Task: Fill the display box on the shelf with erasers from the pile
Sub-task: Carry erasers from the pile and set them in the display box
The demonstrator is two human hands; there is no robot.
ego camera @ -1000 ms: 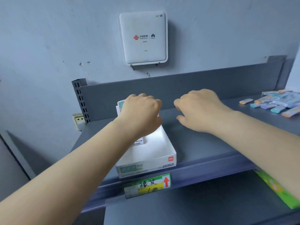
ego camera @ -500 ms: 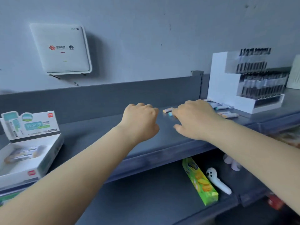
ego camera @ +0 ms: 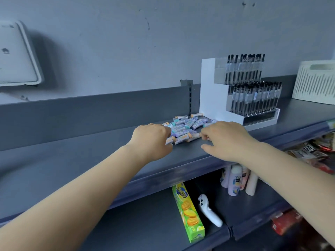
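Both hands are reaching over the grey metal shelf (ego camera: 90, 160): the left hand (ego camera: 151, 140) is curling its fingers onto the near edge of the eraser pile (ego camera: 183, 128), though whether they are gripping one I cannot tell. The right hand (ego camera: 224, 140) is resting loosely curled beside it, seemingly holding nothing. The small wrapped blocks are lying toward the back edge, beside a white pen rack (ego camera: 239, 98), with bare shelf stretching leftward.

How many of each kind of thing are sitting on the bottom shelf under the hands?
Green and yellow cookie box: 1
White plastic handheld controller: 1
Pale upright bottles and tubes: about 4, bunched together and partly hidden by the right arm, so the count is rough
Total: about 6
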